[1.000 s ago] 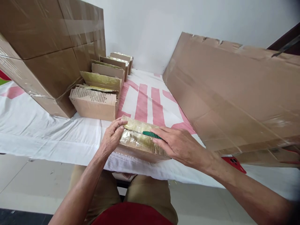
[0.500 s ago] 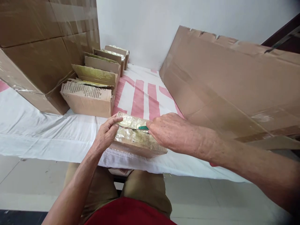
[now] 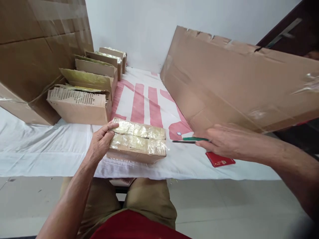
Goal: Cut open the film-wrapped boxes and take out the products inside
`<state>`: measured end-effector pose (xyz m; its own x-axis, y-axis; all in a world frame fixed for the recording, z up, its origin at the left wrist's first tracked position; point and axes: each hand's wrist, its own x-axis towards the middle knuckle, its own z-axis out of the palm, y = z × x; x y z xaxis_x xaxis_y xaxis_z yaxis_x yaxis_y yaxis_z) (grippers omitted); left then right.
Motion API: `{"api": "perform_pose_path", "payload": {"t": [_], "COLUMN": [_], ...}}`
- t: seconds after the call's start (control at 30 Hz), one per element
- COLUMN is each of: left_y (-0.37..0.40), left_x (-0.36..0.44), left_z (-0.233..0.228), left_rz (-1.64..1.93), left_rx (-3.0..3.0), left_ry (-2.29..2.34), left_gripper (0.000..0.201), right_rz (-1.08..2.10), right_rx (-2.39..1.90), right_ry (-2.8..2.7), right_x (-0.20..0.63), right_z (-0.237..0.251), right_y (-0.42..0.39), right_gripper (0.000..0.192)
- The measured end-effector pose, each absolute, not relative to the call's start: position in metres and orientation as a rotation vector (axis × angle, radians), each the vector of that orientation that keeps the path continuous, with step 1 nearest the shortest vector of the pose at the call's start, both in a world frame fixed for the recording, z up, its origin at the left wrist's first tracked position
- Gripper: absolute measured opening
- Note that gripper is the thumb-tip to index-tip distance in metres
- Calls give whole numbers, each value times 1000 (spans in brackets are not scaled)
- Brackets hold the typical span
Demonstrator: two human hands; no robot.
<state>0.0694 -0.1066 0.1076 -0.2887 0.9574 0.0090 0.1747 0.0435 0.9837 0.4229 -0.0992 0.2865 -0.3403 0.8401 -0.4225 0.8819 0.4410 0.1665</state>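
Observation:
A small cardboard box (image 3: 138,142) sealed with shiny yellowish tape lies near the table's front edge; a slit runs along its top. My left hand (image 3: 101,142) grips the box's left end. My right hand (image 3: 225,141) is off to the right of the box, above the cloth, holding a green-handled utility knife (image 3: 190,139) with its blade pointing left toward the box. The blade is clear of the box.
A row of similar small boxes (image 3: 82,106) stands at the left beside a large taped carton (image 3: 32,53). A big flattened cardboard sheet (image 3: 231,79) leans at the right. A red phone (image 3: 220,160) lies under my right wrist. A white and pink cloth (image 3: 42,149) covers the table.
My right hand drew the knife along the box's top seam to the right and came off the box's right end. My left hand stayed on the box's left end.

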Motion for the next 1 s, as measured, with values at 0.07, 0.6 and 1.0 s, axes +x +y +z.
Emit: {"api": "perform_pose_path", "payload": {"t": [0.07,0.6,1.0], "left_y": [-106,-109,-110], "left_x": [70,72,73], "left_z": [108,104,102], "left_rz": [1345,1336,1331], "left_rx": [1162,1155,1121], "left_ry": [1579,1562,1611], "left_gripper": [44,53,53], "right_rz": [-169,-79,86], "right_rx": [1592,1219,1142], "right_ry": [2242,2477,2443], "right_x": [448,358,351], "right_z": [289,270,268], "right_y": [-110,-102,-100], "right_gripper": [37,28,22]}}
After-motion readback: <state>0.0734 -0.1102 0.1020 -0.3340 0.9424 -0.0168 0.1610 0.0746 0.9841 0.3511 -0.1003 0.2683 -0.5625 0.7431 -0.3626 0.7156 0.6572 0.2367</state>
